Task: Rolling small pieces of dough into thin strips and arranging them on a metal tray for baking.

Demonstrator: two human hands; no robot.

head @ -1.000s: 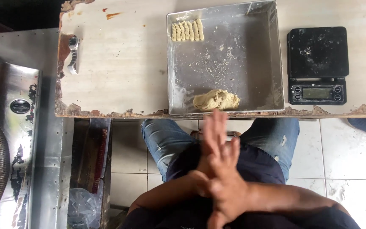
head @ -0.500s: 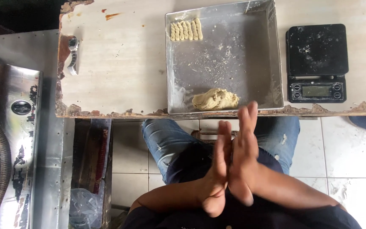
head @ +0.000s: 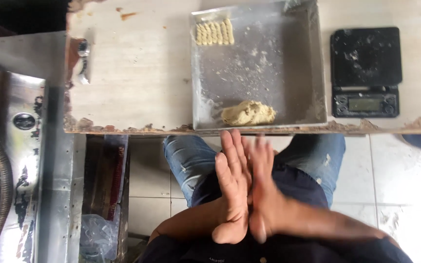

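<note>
**Hands pressed palm to palm below the worktop edge**

Item 1. My left hand [head: 232, 187]: flat, fingers straight and together, pointing toward 12 o'clock. Its palm lies against my right hand. Whether anything sits between the palms I cannot tell.

Item 2. My right hand [head: 264, 187]: flat against the left, fingers stretched toward 12 o'clock, blurred at the tips. Both hands are over my lap, above blue jeans [head: 188, 160], just short of the worktop's near edge.

Item 3. Dough lump [head: 248, 113]: pale yellow, rough, irregular. It lies in the near part of the metal tray, at 12 o'clock from my fingertips, close to the tray's near wall. Apart from both hands.

Item 4. Metal tray [head: 298, 63]: square, shallow, dusted with crumbs and flour. It sits on the worktop with its near wall at the worktop edge.

Item 5. Shaped dough pieces [head: 214, 32]: a short row of ridged, twisted sticks laid side by side in the tray's far left corner, at 11 o'clock from the lump and well apart from it.

Item 6. Kitchen scale [head: 365, 70]: black, flat platform with flour marks, display strip on its near side. It stands on the worktop at 3 o'clock from the tray, just beside it.

Item 7. Worktop [head: 132, 78]: pale surface, near edge chipped and crumbling.

Item 8. Steel machine [head: 20, 146]: at 9 o'clock, beside the worktop, with a ribbed hose along its left.
</note>
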